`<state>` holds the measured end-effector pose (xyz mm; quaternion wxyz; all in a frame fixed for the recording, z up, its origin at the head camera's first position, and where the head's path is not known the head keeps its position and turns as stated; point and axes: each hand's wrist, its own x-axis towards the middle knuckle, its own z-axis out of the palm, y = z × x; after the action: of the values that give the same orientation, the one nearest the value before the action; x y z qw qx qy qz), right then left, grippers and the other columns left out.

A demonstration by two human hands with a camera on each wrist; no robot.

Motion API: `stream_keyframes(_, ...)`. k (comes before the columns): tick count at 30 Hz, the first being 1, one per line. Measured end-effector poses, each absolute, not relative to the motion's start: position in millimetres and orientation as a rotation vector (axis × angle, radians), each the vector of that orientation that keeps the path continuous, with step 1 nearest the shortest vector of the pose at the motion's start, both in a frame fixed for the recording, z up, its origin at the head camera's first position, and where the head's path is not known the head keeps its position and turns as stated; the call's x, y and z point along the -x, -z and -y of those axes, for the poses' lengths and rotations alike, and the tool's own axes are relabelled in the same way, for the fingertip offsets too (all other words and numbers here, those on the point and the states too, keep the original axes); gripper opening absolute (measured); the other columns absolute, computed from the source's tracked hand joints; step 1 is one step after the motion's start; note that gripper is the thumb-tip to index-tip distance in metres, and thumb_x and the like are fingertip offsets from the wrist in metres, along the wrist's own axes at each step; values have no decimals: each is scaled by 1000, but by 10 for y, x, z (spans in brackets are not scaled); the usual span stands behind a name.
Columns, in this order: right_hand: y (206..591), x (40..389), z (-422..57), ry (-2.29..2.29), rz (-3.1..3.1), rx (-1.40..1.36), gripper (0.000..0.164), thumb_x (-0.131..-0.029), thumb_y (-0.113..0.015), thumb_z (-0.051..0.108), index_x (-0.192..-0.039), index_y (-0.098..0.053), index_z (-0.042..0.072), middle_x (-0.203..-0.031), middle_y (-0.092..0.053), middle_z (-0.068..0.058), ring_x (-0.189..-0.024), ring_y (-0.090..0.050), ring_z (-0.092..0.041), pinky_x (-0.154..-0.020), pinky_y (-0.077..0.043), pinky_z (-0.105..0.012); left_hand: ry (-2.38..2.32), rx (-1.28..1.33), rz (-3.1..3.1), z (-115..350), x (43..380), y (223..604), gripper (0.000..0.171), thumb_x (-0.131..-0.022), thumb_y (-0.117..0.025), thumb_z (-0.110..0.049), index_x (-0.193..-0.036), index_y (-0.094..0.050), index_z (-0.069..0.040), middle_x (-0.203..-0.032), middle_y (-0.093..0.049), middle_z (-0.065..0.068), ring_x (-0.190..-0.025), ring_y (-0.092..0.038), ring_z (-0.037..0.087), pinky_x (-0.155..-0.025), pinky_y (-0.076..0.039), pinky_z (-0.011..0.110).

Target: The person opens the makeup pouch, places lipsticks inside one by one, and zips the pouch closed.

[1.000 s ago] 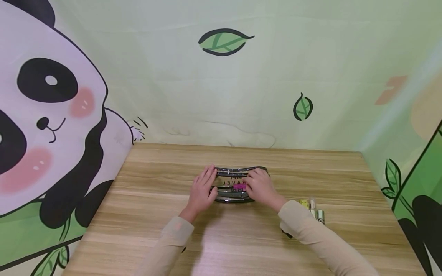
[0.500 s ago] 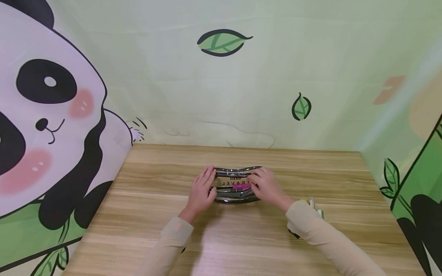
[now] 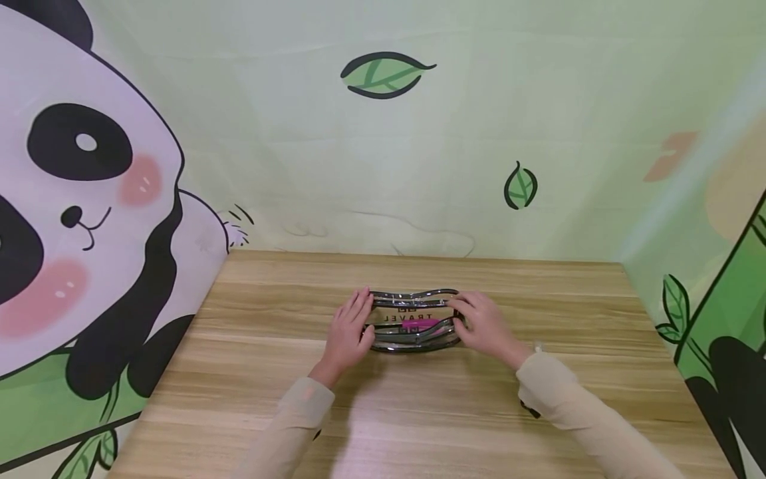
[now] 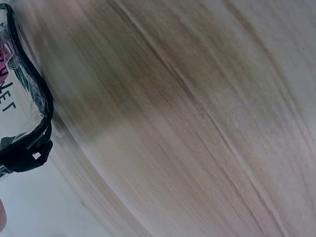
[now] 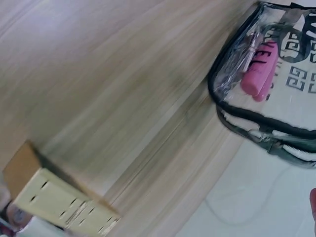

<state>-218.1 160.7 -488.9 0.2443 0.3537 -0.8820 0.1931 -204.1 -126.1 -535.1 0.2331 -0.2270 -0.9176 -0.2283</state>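
Observation:
A clear plastic pouch (image 3: pixel 413 348) with black trim and "TRAVEL" lettering stands on the wooden table, its zipped mouth parted along the top. Inside it lies something pink, bottle-like in the right wrist view (image 5: pixel 259 74). Against the pouch's left end rests my left hand (image 3: pixel 347 336), fingers straight, thumb at the near side. My right hand (image 3: pixel 486 326) pinches the rim at the right end, with curled fingers on the far edge and the thumb by the near edge. Only slivers of skin show in the wrist views.
A cream box (image 5: pixel 64 200) with an orange-brown side stands to the right, beside other small items. My right sleeve (image 3: pixel 553 379) mostly hides them in the head view. Behind the wooden table (image 3: pixel 251 299) hangs a printed panda backdrop (image 3: pixel 299 133).
My right hand has slid rightward along the pouch's mouth to its right end, and more of the opening shows. The left hand stays in place. The sleeve now covers the small items.

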Motion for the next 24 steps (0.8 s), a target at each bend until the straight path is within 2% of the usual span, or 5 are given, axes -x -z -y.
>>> stream_keyframes(6, 4895, 2153, -1732, -542, 2492, -905, 37, -72, -61, 14, -108, -61, 5, -103, -60, -13, -96, -55, -27, -85, -45, -42, 628, 622, 2534, 1263, 2036, 5348, 54, -81, -42, -22, -132, -40, -3, -139, -37, 12, -128, -33, 32, -96, -32, 52)
stream_keyframes(13, 5000, 2153, -1908, -483, 2492, -894, 41, -69, -64, 15, -108, -60, 5, -98, -60, -12, -91, -55, -26, -81, -46, -41, 616, 627, 2508, 1266, 2039, 5354, 54, -81, -40, -23, -131, -42, -3, -140, -37, 10, -126, -35, 33, -95, -33, 51)
stream_keyframes(20, 5115, 2092, -2084, -455, 2587, -854, 41, -70, -63, 17, -109, -59, 4, -99, -60, -13, -93, -54, -28, -83, -44, -43, 636, 630, 2496, 1264, 2040, 5354, 56, -77, -49, -15, -131, -42, -2, -139, -37, 11, -126, -35, 34, -95, -33, 52)
stream_keyframes(24, 5195, 2049, -2182, -452, 2629, -835, 42, -71, -63, 15, -111, -58, 2, -101, -60, -14, -95, -54, -30, -84, -43, -45, 633, 627, 2498, 1262, 2038, 5357, 55, -77, -49, -15, -131, -42, -3, -140, -37, 10, -126, -35, 34, -94, -34, 52)
